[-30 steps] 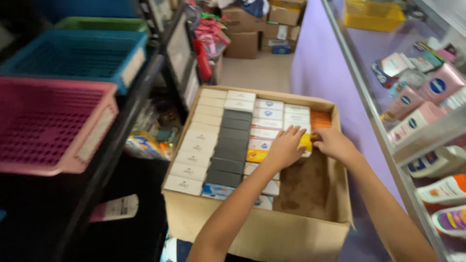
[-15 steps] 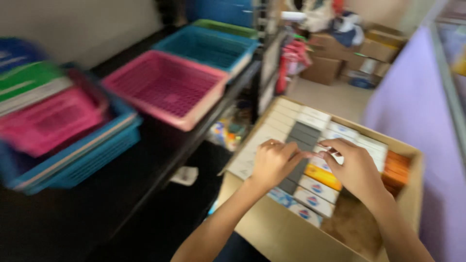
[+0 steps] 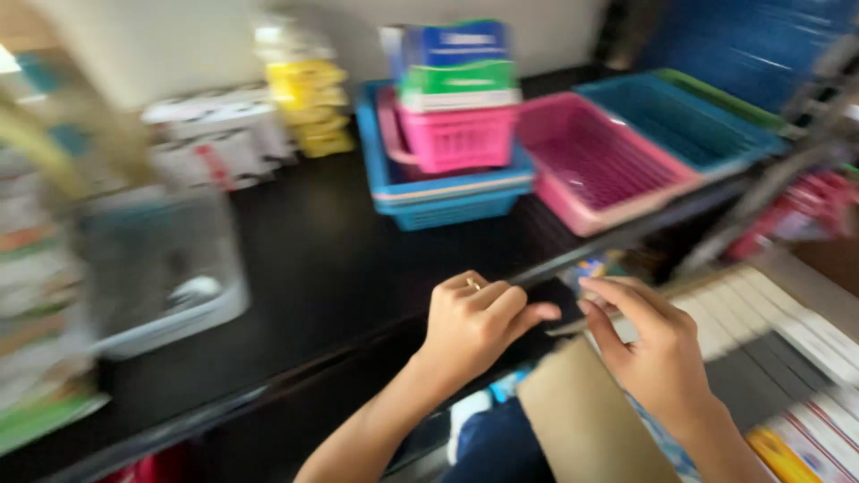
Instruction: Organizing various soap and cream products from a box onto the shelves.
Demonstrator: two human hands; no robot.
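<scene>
Now we are holding both hands over the near edge of the black shelf (image 3: 340, 268), just above the flap of the cardboard box (image 3: 591, 420). Our left hand (image 3: 474, 326) is curling its fingers (image 3: 506, 304) inward, forefinger reaching toward the right; whether it is gripping anything, we cannot tell through the blur. Our right hand (image 3: 658, 353) is spreading its fingers (image 3: 617, 295) loosely, released, their tips nearly meeting the left forefinger. Beyond the right fingers, rows of small flat packets (image 3: 769, 331) are lying in the box. Past the knuckles, further back on the shelf, a pink basket (image 3: 608, 170) is sitting beside a stack of blue and pink baskets (image 3: 452, 170).
</scene>
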